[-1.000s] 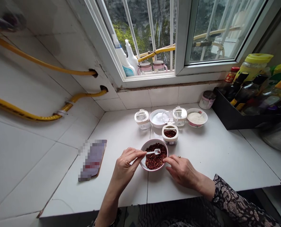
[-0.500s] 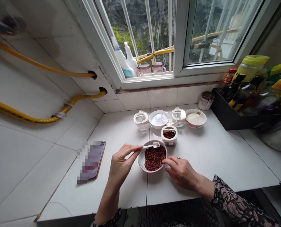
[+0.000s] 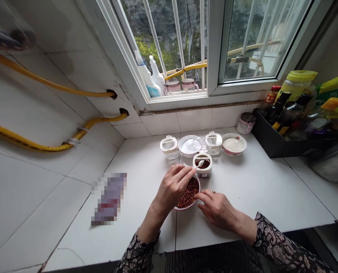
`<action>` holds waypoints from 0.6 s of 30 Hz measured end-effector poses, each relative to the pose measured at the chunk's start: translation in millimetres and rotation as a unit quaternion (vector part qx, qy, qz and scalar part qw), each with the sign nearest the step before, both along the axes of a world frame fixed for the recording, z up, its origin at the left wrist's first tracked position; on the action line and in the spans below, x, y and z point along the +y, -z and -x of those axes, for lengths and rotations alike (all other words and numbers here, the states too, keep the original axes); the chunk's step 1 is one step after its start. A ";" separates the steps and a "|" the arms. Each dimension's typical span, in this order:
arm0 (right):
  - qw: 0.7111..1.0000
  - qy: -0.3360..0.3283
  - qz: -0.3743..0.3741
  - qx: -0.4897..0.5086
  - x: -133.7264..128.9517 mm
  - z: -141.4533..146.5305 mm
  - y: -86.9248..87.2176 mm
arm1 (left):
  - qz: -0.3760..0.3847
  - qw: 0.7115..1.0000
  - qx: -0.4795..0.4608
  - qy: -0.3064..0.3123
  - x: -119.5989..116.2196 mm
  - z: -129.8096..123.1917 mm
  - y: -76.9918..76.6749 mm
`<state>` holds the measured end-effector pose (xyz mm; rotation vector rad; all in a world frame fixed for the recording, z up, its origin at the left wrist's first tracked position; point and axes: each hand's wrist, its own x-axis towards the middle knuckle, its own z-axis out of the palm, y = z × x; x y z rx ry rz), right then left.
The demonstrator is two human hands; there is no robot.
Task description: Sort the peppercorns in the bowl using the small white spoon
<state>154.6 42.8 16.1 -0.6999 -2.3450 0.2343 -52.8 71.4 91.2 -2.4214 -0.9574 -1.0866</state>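
Observation:
My left hand point(image 3: 171, 189) pinches the handle of a small white spoon point(image 3: 200, 163), whose tip is over the opening of a square clear jar point(image 3: 203, 170) with a pale rim and dark red bits inside. Below that jar stands a round bowl of dark red-brown peppercorn-like bits point(image 3: 189, 194), its left part hidden by my left hand. My right hand point(image 3: 218, 208) holds the bowl's right rim between thumb and fingers. The jar's clear lid point(image 3: 202, 144) is flipped up at the back.
Behind stand a bowl of white grains point(image 3: 189, 146), two clear jars point(image 3: 169, 147) point(image 3: 213, 143) and a bowl of pale powder point(image 3: 234, 145). A black box of bottles point(image 3: 279, 146) is at the right. A blurred flat item point(image 3: 110, 199) lies left. The window is behind.
My left hand has moved right and forward with the spoon, from above the bowl to the jar's opening. My right hand stays at the bowl's rim. The view has shifted slightly.

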 end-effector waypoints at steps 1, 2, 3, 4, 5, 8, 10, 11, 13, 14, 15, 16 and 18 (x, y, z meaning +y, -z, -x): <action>1.000 -0.002 0.001 0.000 -0.1 0.0 -0.1 | 0.001 1.000 -0.016 -0.002 -1.8 1.6 0.3; 1.000 -0.004 0.001 0.001 -0.1 -0.1 -0.3 | 0.005 0.999 -0.042 -0.006 -4.0 4.4 0.3; 1.000 -0.005 0.001 0.002 -0.2 -0.3 -0.5 | 0.015 0.997 -0.072 -0.011 -6.7 8.4 0.0; 1.000 -0.005 0.000 0.002 -0.2 -0.4 -0.7 | 0.028 0.994 -0.102 -0.017 -9.8 13.5 -0.3; 1.000 -0.006 -0.001 0.003 -0.2 -0.5 -0.9 | 0.046 0.990 -0.129 -0.024 -13.3 19.4 -0.4; 1.000 -0.006 -0.008 0.004 -0.4 -0.5 -1.7 | 0.121 0.976 -0.174 -0.041 -24.8 39.6 2.9; 1.000 -0.007 -0.015 0.006 -0.6 -0.2 -2.0 | 0.165 0.967 -0.187 -0.049 -31.5 51.0 9.5; 1.000 -0.005 -0.017 0.007 -0.7 -0.1 -1.9 | 0.189 0.963 -0.186 -0.050 -34.0 54.8 13.9; 1.000 -0.002 -0.019 0.010 -0.7 0.2 -1.6 | 0.218 0.958 -0.177 -0.055 -37.0 58.1 23.9; 1.000 -0.001 -0.019 0.011 -0.7 0.2 -1.3 | 0.225 0.958 -0.171 -0.058 -37.5 57.6 28.8; 1.000 -0.002 -0.016 0.012 -0.7 0.3 -1.0 | 0.227 0.958 -0.166 -0.061 -37.4 56.0 33.4; 1.000 -0.003 -0.013 0.013 -0.7 0.3 -0.8 | 0.227 0.958 -0.163 -0.063 -36.8 53.7 37.3; 1.000 -0.007 -0.009 0.012 -0.6 0.2 -0.7 | 0.223 0.959 -0.163 -0.065 -35.1 48.3 43.1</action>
